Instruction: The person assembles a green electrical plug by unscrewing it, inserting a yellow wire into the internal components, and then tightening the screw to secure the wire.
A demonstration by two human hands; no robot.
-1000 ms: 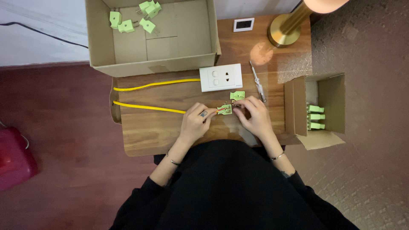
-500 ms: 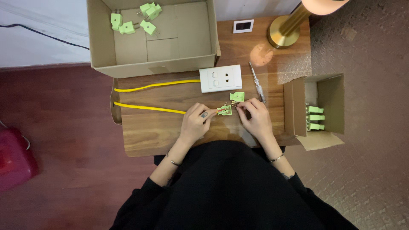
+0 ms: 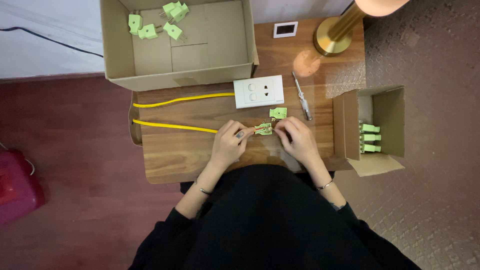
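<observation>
Worktop (image 3: 170, 160) of dark wood carried everything within reach of the fingers. Beyond the fingers stood a large open cardboard box (image 3: 175, 75) with several green plugs in its far corner; outward of the right hand (image 3: 296, 140) stood a smaller box (image 3: 385, 125) holding three more. Just beyond the fingers lay a white wall socket (image 3: 258, 91), and a screwdriver (image 3: 302, 95) lay beside it, its long axis running away from the person. A yellow cable (image 3: 172, 126) ran crosswise into the left hand (image 3: 230, 142), whose fingers were closed on its end. Between both sets of fingertips sat the open green plug body (image 3: 263, 129), pinched on its right side by the right fingers, both hands about equally near. Its loose cover (image 3: 278, 113) rested just beyond the right fingertips.
</observation>
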